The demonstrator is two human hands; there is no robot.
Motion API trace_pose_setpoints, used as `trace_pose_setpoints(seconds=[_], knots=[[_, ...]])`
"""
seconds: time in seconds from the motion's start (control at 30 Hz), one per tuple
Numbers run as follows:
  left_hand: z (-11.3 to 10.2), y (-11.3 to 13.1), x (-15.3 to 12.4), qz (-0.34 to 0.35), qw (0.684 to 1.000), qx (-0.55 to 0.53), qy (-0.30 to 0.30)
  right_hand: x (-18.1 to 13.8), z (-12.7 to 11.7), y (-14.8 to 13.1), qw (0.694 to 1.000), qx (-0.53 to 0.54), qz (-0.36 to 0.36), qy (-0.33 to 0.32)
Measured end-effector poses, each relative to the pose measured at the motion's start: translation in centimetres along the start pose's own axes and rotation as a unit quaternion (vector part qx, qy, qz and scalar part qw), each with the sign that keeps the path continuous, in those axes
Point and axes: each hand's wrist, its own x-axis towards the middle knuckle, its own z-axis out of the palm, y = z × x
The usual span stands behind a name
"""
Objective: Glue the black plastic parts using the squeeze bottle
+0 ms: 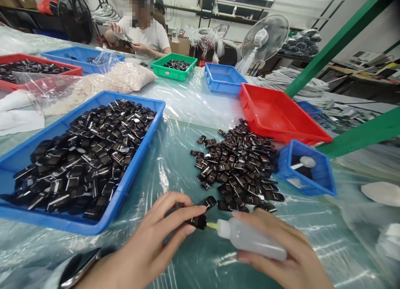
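Note:
My left hand [156, 243] pinches a small glossy black part [197, 221] between thumb and fingers, low in the middle of the view. My right hand [290, 255] is wrapped round a translucent squeeze bottle [250, 238] lying almost level, its yellow nozzle tip [212, 225] touching the black part's right end. Just beyond my hands lies a loose heap of the same black parts [240, 164] on the plastic-covered table [187, 164]. A big blue tray [131, 172] on the left is full of more of them.
An empty red tray [281, 114] and a small blue bin [312, 172] with a white spoon-like thing stand at the right. Farther back are blue, green and red trays, bags of white pieces [125, 78], a white fan [265, 38], green posts. Another person [143, 30] works across the table.

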Motion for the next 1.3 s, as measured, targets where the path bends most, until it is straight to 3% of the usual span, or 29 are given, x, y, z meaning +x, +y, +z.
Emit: trace_pose_setpoints(seconds=[0.17, 0.97, 1.13, 1.3], knots=[[0.0, 0.0, -0.1, -0.004, 1.0, 0.001, -0.002, 0.4, -0.3, -0.2, 0.999, -0.001, 0.006, -0.036], [-0.2, 0.5, -0.2, -0.022, 1.0, -0.009, 0.017, 0.1, -0.3, -0.4, 0.999, 0.021, 0.029, -0.035], [0.2, 0.1, -0.3, -0.068, 0.996, -0.053, 0.024, -0.2, -0.3, -0.1, 0.999, -0.014, 0.037, -0.005], [0.5, -0.6, -0.3, -0.195, 0.974, -0.092, 0.071, -0.4, -0.5, 0.3, 0.997, -0.028, 0.061, 0.025]])
